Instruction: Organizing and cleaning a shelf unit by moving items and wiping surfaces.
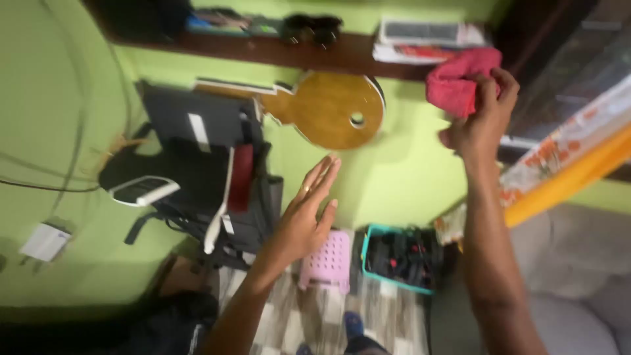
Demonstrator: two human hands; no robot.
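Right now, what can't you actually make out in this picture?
Head view, all motion-blurred:
- Things on the wooden shelf: smeared, top cut by the frame edge.
- Contents of the teal basket: dark, too blurred.
- Red cloth: part hidden inside the right hand.
- Left hand: open, holding nothing; wall items behind unclear.

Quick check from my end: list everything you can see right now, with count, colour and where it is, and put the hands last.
cloth: one, pink-red, bunched in the right hand at the shelf edge
key-shaped board: one, brown, on the green wall under the shelf
shelf: one, dark brown, along the top; papers and dark items on it, blurred
folded frame: one, black with white parts, leaning on the wall at left
stool: one, pink, on the floor
basket: one, teal, holding dark items, right of the stool
sofa: one, grey, lower right
left hand: open, empty, raised toward the wall
right hand: closed on the cloth
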